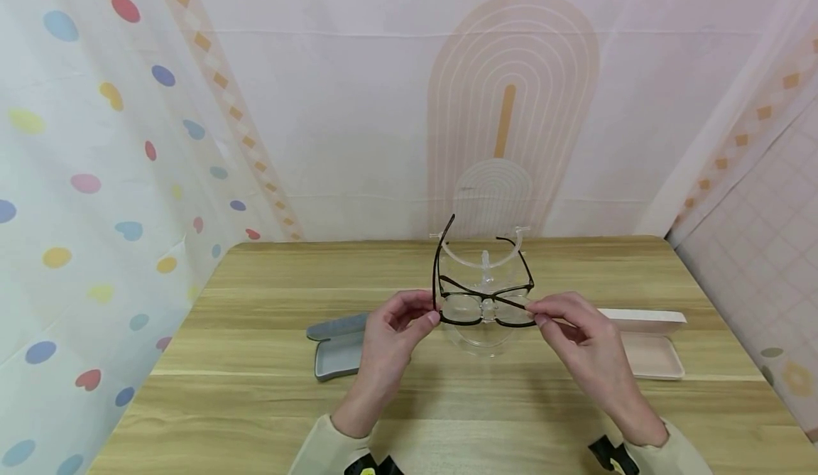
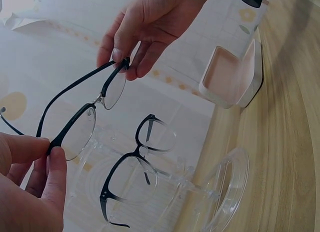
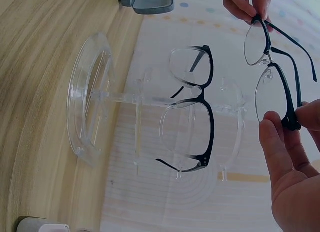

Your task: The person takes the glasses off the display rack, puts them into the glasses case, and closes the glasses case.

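Both hands hold a pair of black half-rim eyeglasses [image 2: 69,128] by its two ends. My left hand [image 1: 391,336] pinches the left end of the frame, and my right hand [image 1: 588,340] pinches the right end. One temple points away from me; the other crosses behind the lenses. Just beyond, a second pair of glasses [image 3: 210,122] with a dark upper rim sits on a clear display stand [image 3: 77,107]. Seen from the head, the two pairs overlap. A gap between them shows in both wrist views.
An open grey-blue glasses case [image 1: 335,358] lies left, partly behind the left hand. On the right lies an open pale pink case [image 1: 655,356]. The wooden table [image 1: 255,411] ends at a patterned curtain [image 1: 358,127].
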The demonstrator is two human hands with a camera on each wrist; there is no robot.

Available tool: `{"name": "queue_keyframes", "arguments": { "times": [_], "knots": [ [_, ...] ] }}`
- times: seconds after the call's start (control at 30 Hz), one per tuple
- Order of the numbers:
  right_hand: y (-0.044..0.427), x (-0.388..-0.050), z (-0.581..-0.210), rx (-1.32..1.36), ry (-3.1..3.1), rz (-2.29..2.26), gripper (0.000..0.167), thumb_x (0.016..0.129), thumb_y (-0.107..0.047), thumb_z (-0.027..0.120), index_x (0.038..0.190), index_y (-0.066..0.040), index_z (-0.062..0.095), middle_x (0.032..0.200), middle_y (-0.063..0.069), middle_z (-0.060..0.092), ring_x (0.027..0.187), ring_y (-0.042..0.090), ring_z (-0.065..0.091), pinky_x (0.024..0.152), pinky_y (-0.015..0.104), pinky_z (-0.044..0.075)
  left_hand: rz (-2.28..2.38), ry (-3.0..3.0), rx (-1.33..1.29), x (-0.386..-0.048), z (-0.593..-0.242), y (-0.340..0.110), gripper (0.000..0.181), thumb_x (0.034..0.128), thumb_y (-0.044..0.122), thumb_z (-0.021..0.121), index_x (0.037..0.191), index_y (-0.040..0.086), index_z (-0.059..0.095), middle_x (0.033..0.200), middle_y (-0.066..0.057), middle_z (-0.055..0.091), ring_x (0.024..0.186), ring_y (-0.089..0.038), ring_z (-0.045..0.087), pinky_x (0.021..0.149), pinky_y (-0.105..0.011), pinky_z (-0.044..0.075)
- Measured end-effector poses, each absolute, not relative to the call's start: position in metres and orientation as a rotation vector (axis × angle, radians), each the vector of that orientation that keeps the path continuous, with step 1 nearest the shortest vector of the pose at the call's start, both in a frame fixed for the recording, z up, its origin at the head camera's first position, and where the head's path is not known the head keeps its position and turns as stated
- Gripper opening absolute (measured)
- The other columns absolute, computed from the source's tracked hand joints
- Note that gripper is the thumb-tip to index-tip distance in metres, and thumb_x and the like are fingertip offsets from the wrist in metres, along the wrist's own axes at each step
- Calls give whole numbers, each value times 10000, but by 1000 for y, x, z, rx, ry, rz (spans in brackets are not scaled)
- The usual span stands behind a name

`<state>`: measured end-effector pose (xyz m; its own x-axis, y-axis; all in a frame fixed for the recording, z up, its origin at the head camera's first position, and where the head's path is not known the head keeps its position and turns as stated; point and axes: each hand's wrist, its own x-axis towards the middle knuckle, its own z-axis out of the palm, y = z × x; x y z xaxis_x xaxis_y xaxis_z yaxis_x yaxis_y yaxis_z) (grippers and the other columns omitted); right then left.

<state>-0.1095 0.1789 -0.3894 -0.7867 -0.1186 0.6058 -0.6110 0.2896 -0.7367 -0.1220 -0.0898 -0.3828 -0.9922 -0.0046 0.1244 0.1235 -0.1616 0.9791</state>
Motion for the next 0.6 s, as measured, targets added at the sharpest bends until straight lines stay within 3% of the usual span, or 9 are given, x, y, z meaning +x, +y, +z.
{"name": "queue_keyframes", "arguments": {
  "times": [0.43, 0.6],
  "knots": [
    [176, -109, -390, 652, -2101, 1434, 309, 863, 208, 665, 1021, -26, 790, 1029, 56, 681, 919, 43, 671, 763, 161, 576, -2315, -1996, -134, -122, -384, -91, 225, 873, -91, 748, 1089, -69, 691, 1029, -117, 730, 934, -178, 685, 816, -239, 565],
    [176, -109, -390, 645, -2116, 1389, 304, 849, 205, 677, 999, -30, 798, 1018, 47, 688, 913, 34, 666, 763, 147, 569, -2300, -2003, -135, -122, -384, -91, 209, 874, -80, 751, 1076, -55, 702, 1056, -180, 720, 928, -178, 684, 812, -241, 562]
  ]
}}
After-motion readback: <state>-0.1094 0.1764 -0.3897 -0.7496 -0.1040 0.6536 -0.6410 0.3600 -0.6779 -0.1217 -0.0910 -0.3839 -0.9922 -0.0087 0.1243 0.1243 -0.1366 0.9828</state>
